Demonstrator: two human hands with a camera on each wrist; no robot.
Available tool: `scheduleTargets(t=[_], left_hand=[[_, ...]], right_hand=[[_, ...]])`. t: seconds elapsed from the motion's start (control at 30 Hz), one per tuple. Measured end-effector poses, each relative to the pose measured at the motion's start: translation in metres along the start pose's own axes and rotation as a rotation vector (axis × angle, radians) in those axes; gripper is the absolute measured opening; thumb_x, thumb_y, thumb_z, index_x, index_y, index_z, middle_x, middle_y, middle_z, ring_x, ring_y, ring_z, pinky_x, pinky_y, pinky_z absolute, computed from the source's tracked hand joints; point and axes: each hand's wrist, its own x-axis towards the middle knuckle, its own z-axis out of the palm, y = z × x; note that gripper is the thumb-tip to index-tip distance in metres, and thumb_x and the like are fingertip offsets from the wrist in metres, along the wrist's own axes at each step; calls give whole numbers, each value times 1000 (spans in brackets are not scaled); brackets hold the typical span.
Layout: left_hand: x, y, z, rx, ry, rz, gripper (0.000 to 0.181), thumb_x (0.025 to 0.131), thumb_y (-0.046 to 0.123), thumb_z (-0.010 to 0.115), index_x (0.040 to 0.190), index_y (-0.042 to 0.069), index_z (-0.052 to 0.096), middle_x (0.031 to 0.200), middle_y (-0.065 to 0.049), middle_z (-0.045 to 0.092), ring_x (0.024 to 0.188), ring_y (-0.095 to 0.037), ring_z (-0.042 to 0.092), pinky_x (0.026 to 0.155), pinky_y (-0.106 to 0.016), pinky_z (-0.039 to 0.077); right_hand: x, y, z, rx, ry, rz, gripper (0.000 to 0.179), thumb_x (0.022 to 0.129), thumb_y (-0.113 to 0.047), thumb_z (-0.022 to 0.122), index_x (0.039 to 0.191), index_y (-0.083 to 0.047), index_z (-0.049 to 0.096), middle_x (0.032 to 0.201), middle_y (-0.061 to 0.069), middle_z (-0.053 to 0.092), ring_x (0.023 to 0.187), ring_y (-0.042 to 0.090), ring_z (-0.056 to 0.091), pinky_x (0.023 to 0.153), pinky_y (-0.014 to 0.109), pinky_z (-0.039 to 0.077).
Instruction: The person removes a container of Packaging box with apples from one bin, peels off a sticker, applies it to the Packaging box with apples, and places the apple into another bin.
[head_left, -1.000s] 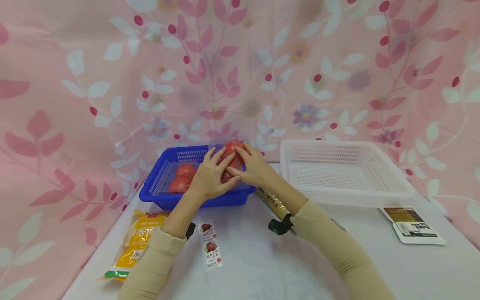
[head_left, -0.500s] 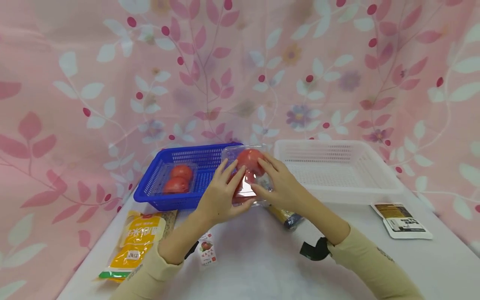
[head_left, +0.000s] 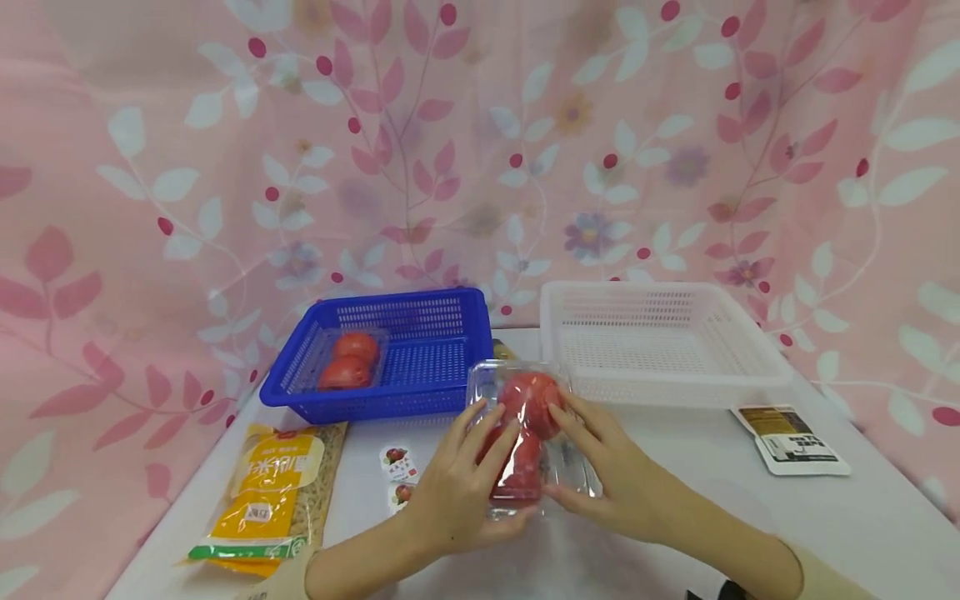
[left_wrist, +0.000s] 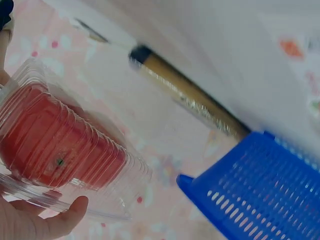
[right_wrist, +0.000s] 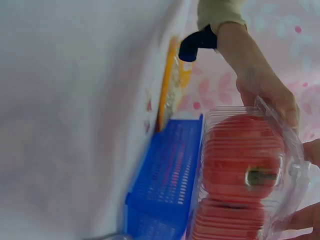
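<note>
A clear plastic clamshell box of red tomatoes (head_left: pixel 525 454) is in front of the baskets, gripped from both sides. My left hand (head_left: pixel 453 492) holds its left side, fingers spread over the lid. On the opposite side, my right hand (head_left: pixel 622 475) has fingertips on the lid and the thumb near the lower edge. The left wrist view shows the ridged underside of the box (left_wrist: pixel 60 145) and a thumb at its rim. In the right wrist view, the box (right_wrist: pixel 240 165) is raised off the white tabletop.
The blue basket (head_left: pixel 397 407) holds a second tomato box (head_left: pixel 351 362). To its right stands a white basket (head_left: pixel 675 392). Around them lie a yellow grain bag (head_left: pixel 270 492), a sticker strip (head_left: pixel 397 475), a brown-and-white pouch (head_left: pixel 795 442) and a spaghetti pack (left_wrist: pixel 185 90).
Both hands have brought the tomato box out of the blue basket, toward me and slightly right. The second tomato box stays in the basket.
</note>
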Motion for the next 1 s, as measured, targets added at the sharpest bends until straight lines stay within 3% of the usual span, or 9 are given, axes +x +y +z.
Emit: scheduleTargets(t=[0.2,0.4,0.47,0.57,0.67,0.9,1.0], left_hand=[[-23,15,1,-30,-102,57,89,69,66,60,126,-2,50,128,-21,46,117,-41,43,95,-47,40],[-40,25,2,-71,-255,-10,90,69,69,61,128,2,49,129,-19,43,119,-36,41,88,-43,46],[-45,26,4,-71,-273,-2,91,66,68,64,126,2,50,128,-19,44,117,-35,43,87,-41,47],[-51,26,7,-41,-257,47,88,65,64,69,122,0,52,123,-21,47,112,-36,47,86,-37,48],[-54,25,9,-8,-250,85,83,68,62,67,120,-1,53,119,-21,51,108,-36,50,86,-36,48],[-53,19,4,-61,-412,15,87,66,62,70,125,2,49,125,-17,47,114,-31,45,87,-32,47],[-51,17,3,-70,-447,9,87,67,63,68,126,3,48,125,-17,46,115,-31,44,87,-32,48]], right_hand=[[-29,-9,6,-55,-34,-32,77,81,-52,62,134,-1,42,139,18,34,121,30,40,81,46,49],[-44,-11,17,-19,-166,28,81,78,-57,62,137,-5,41,141,14,31,120,28,41,78,40,51],[-47,-11,19,26,-249,93,83,77,-59,60,139,-8,38,142,12,30,120,28,41,77,40,52],[-51,-11,26,65,-302,134,84,77,-61,59,140,-9,37,141,13,30,119,31,42,76,40,52],[-54,-10,32,98,-321,139,85,78,-61,58,140,-8,36,140,16,30,119,33,42,76,40,52],[-55,-10,37,-7,-267,85,84,79,-61,56,140,-8,37,139,13,34,118,25,42,77,36,52],[-53,-10,38,-59,-248,59,85,78,-63,55,139,-8,37,138,13,36,118,24,42,77,36,52]])
